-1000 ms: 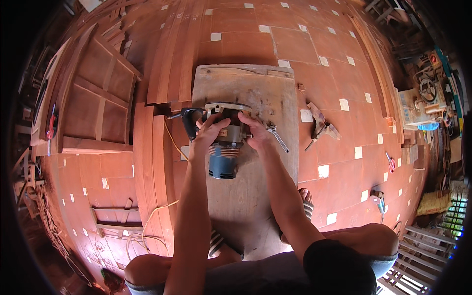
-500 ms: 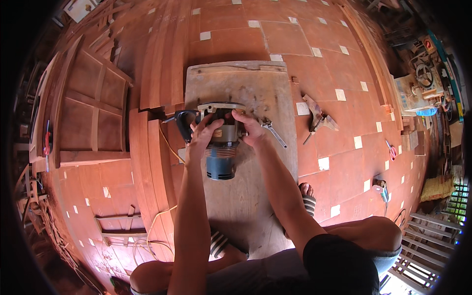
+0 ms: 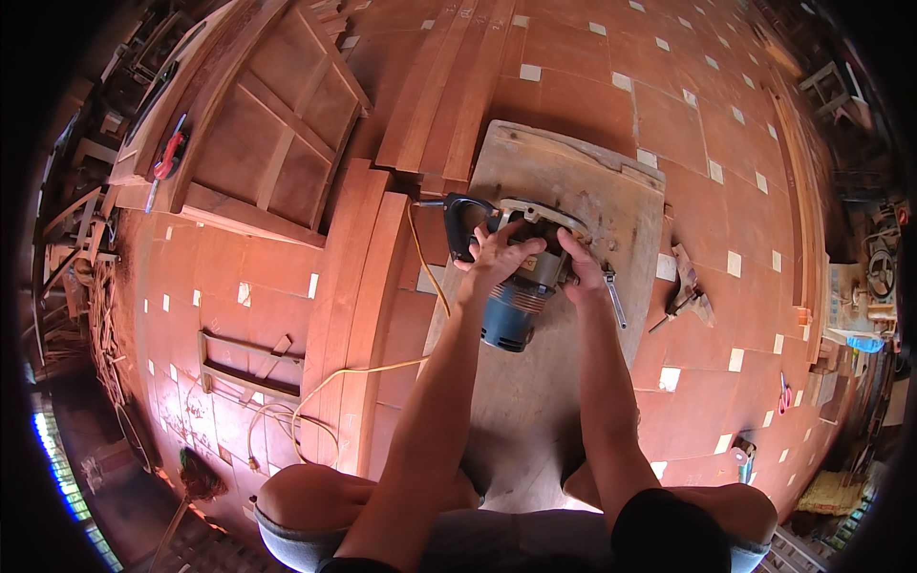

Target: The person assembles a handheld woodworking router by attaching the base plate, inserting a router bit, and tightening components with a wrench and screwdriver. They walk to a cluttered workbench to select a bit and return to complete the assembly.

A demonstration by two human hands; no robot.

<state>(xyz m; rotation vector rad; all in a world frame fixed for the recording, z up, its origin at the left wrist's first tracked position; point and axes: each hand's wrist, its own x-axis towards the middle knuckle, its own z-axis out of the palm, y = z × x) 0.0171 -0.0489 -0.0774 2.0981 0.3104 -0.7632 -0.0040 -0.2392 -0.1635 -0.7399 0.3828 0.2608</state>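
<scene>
A wood router [image 3: 516, 310] with a blue motor housing and black D-handle lies on its side on a worn wooden board [image 3: 521, 411], its flat base facing away from me. My left hand [image 3: 499, 256] is wrapped over the router's body beside the handle, fingers reaching toward the opening behind the base. From the other side my right hand [image 3: 581, 263] grips the body, thumb pointing in at the same opening. What the fingertips touch inside is hidden. Right of my right hand rests a metal wrench [image 3: 616, 298].
Long timber beams [image 3: 349, 315] lie left of the board, with a yellow cord [image 3: 382, 367] running across them. A panelled wooden frame [image 3: 258, 134] stands farther left. On the tiled floor to the right are a wooden piece with a rod [image 3: 686, 291], red-handled scissors [image 3: 784, 393] and a small power tool [image 3: 744, 456].
My view has swung left, so the scene sits farther right and tilted. Both hands stay on the router, and the wrench remains beside them.
</scene>
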